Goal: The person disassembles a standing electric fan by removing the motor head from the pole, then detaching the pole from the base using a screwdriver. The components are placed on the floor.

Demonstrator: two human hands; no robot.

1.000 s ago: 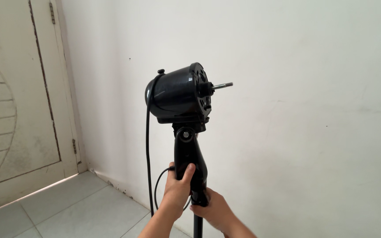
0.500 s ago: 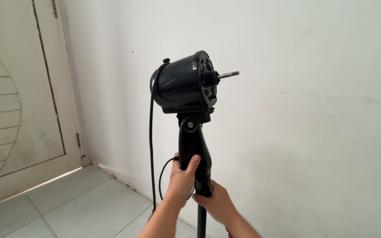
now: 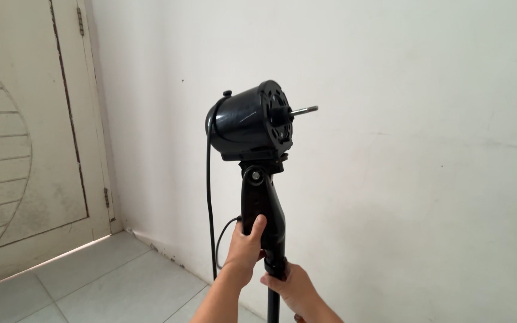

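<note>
A black stand-fan motor head (image 3: 248,124) with no blades or guard sits on a black neck (image 3: 262,209), its bare metal shaft (image 3: 304,110) pointing right. My left hand (image 3: 245,248) grips the lower part of the neck, thumb up along its front. Just below, my right hand (image 3: 291,285) wraps the collar where the neck meets the thin black pole (image 3: 273,308). A black power cord (image 3: 210,197) hangs down from the back of the motor, left of the neck.
A white wall (image 3: 402,167) stands close behind the fan. A cream wooden door (image 3: 25,149) with hinges fills the left side. Pale grey floor tiles (image 3: 91,281) lie at the lower left.
The motor head rose slightly half a second ago and has come back down a little. My hands keep the same grip on the neck and collar.
</note>
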